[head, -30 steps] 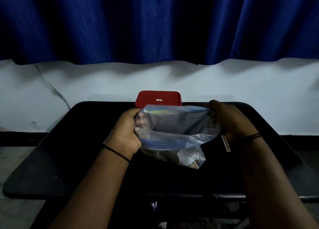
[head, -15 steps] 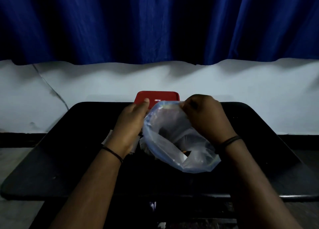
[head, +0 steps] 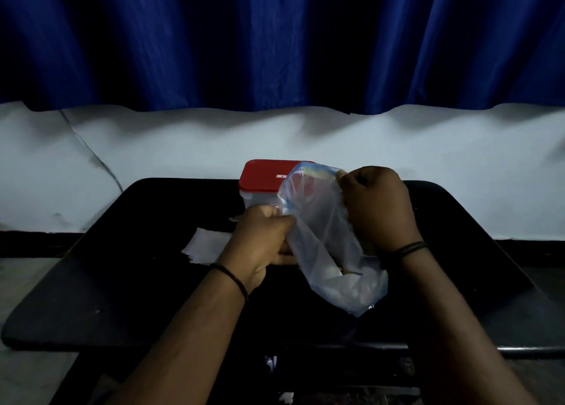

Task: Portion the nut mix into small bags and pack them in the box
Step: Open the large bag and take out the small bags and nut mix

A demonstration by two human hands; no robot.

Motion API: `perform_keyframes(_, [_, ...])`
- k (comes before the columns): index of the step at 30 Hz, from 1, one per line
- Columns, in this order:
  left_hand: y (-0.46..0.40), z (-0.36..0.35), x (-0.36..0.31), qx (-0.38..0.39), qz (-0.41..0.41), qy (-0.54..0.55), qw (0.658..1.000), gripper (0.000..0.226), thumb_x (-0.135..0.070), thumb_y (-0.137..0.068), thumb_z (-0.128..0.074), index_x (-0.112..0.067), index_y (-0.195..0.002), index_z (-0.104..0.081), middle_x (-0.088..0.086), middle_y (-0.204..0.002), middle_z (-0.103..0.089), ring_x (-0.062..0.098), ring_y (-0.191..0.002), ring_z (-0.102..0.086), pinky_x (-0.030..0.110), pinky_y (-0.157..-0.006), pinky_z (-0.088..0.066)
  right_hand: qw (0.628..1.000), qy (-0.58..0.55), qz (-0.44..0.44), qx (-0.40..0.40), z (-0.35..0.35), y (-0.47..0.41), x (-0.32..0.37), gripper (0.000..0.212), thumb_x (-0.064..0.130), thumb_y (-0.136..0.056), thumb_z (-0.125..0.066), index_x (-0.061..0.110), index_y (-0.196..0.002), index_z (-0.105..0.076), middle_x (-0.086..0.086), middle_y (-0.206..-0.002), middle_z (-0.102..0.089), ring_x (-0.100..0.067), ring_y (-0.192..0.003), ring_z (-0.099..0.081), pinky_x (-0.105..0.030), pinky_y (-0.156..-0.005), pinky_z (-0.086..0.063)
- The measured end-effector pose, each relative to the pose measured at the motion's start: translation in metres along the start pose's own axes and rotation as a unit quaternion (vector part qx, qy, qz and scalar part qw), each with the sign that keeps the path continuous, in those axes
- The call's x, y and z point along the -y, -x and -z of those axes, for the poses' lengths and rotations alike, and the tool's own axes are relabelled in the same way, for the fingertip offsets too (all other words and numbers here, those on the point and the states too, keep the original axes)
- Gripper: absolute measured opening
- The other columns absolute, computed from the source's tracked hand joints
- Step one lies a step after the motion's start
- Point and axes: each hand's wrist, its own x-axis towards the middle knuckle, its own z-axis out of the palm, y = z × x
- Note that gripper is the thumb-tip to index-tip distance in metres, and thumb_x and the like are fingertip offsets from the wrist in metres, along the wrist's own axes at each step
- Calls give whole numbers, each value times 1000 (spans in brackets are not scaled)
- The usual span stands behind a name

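Pinching the far rim of a clear plastic bag point(head: 324, 239) between curled fingers point(head: 344, 177) of the right hand point(head: 377, 206), with the left hand point(head: 260, 239) gripping the near-left edge of the mouth, its fingers point(head: 275, 221) closed on the film. Held tilted, mouth up and to the far side, bottom sagging near and right just above the black worktop point(head: 122, 282). Something small and brownish low inside, probably nut mix, too dim to tell. Thin, soft, slippery film by the look of it; light, likely to collapse or slide unless taken at the stiffer zip rim, as both hands do. Weight pooled in the bottom corner, so best kept mouth upward against spilling. Beyond the hands, touching or just behind the bag, a clear box with a red lid point(head: 263, 175), lid on. Left of the left hand, a pale flat sheet or small bags point(head: 204, 247), unclear which. Open worktop left and right; near edge close below the bag, far edge just past the box.
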Motion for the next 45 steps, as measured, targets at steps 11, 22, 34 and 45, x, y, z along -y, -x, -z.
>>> perform_keyframes(11, [-28, 0, 12, -172, -50, 116, 977, 31, -19, -104, -44, -13, -74, -51, 3, -60, -50, 13, -48, -49, 20, -48, -42, 992, 128, 1, 21, 6, 0, -2, 57, 52, -93, -52, 11, -55, -45, -5, -55, -47, -34, -63, -47, -30, -63, -35])
perform_keyframes(22, [-47, 45, 16, -47, 55, 281, 957, 36, -38, -102, -45, -9, -90, -63, 9, -70, -71, 21, -63, -70, 34, -54, -60, 748, -514, -346, 238, 14, -12, -21, 47, 35, -101, -43, -3, -95, -70, -21, -92, -72, -30, -78, -73, -44, -66, -61])
perform_keyframes(34, [-61, 53, 30, 54, 13, 236, 970, 86, -61, -72, -77, -4, -133, -57, 26, -143, -40, 31, -121, -38, 51, -110, -33, 987, 30, 36, 156, 16, -11, -16, 26, 26, -97, -53, 8, -91, -69, -8, -90, -71, -26, -87, -66, -39, -79, -51])
perform_keyframes(45, [-42, 39, 12, 73, -66, 97, 990, 50, -54, -98, -47, -13, -108, -74, 8, -101, -75, 19, -97, -72, 29, -89, -55, 984, 86, 95, 124, -11, 5, 0, 43, 41, -98, -53, 6, -76, -63, -7, -68, -62, -20, -67, -57, -31, -60, -37])
